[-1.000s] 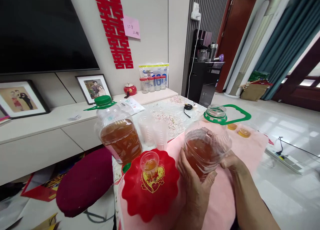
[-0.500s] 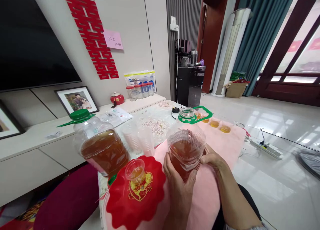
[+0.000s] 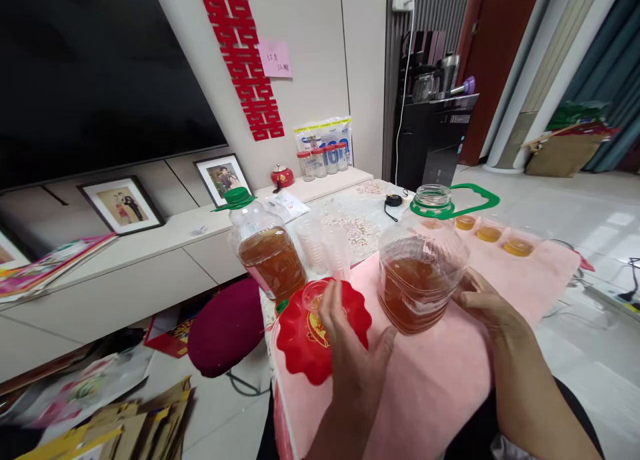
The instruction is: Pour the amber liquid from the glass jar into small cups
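Observation:
A clear plastic jug of amber-brown liquid stands uncapped on the pink cloth, its green handle sticking out to the right. My right hand is curled against the jug's lower right side, some fingers hidden behind it. Off the jug's left side, my left hand is open with its thumb spread, holding nothing. It partly covers a red scalloped dish and a clear plastic cup on it. A second jug with a green cap holds similar liquid, behind the dish.
Stacked clear cups stand behind the dish. Several filled cups, including an amber one, line the cloth's far right. A black tape measure lies farther back. A maroon stool is at the table's left.
My left hand has let go of the jug and moved left beside the red dish. The jug now stands lower, on the cloth, with my right hand still at its side. The view has turned left.

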`<state>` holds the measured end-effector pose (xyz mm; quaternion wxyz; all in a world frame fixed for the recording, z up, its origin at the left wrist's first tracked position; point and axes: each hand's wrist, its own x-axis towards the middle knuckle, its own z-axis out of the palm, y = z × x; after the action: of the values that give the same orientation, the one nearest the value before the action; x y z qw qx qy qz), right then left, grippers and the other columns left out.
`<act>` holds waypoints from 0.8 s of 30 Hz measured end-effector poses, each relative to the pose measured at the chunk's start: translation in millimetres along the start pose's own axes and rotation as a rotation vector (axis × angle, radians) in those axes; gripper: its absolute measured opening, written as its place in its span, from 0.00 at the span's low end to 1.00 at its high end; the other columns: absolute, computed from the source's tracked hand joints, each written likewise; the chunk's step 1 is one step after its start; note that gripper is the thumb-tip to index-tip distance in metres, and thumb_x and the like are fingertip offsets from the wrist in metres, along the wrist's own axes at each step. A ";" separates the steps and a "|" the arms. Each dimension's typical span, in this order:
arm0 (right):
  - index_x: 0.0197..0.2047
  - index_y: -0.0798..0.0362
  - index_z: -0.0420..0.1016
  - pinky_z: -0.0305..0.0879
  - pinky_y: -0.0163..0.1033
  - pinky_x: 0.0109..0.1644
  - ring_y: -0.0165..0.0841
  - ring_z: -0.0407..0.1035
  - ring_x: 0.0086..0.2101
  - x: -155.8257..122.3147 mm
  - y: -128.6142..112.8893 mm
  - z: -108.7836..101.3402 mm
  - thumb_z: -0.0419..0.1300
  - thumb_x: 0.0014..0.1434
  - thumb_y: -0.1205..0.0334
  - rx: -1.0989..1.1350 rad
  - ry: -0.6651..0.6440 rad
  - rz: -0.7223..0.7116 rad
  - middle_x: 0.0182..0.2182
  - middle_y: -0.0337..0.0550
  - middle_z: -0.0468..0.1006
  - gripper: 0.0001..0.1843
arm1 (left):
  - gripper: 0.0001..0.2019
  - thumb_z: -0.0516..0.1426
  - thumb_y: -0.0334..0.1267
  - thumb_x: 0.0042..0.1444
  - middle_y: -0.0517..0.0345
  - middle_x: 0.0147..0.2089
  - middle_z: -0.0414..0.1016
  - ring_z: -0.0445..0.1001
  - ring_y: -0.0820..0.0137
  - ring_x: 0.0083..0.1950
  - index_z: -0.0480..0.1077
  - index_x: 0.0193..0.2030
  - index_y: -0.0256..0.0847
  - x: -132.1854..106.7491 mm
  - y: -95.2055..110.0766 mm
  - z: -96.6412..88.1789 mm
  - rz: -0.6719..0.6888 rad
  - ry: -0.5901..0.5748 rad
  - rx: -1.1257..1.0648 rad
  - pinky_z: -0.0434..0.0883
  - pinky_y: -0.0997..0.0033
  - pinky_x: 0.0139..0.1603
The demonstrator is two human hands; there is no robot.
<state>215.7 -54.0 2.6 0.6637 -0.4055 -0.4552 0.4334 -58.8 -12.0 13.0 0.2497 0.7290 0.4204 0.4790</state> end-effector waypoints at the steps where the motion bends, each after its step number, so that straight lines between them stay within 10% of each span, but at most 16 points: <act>1: 0.70 0.47 0.73 0.57 0.58 0.74 0.56 0.57 0.71 -0.6 -0.7 -2.0 0.80 0.48 0.48 -0.003 0.021 -0.004 0.68 0.51 0.71 0.47 | 0.43 0.64 0.44 0.60 0.42 0.77 0.49 0.54 0.53 0.79 0.47 0.77 0.46 5.5 -3.5 -6.8 -0.021 0.039 0.023 0.66 0.45 0.76; 12: 0.63 0.45 0.80 0.73 0.51 0.63 0.46 0.73 0.59 -2.6 -15.6 -7.0 0.78 0.54 0.50 0.058 0.373 -0.160 0.57 0.48 0.81 0.34 | 0.61 0.73 0.45 0.45 0.39 0.79 0.47 0.56 0.55 0.80 0.42 0.78 0.42 46.7 -66.5 -39.0 -0.518 -0.045 -0.356 0.57 0.50 0.82; 24: 0.53 0.44 0.86 0.75 0.42 0.58 0.42 0.73 0.49 -16.4 -69.3 35.0 0.77 0.52 0.50 0.016 0.577 -0.436 0.44 0.45 0.81 0.25 | 0.56 0.71 0.38 0.48 0.36 0.75 0.60 0.73 0.59 0.68 0.42 0.77 0.41 52.3 -92.2 -25.7 -0.579 -0.086 -0.520 0.76 0.57 0.66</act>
<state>193.1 -85.0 72.1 0.8449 -0.3993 -0.3215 0.1526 -106.8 79.7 -21.5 0.5682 0.5121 0.4625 0.4483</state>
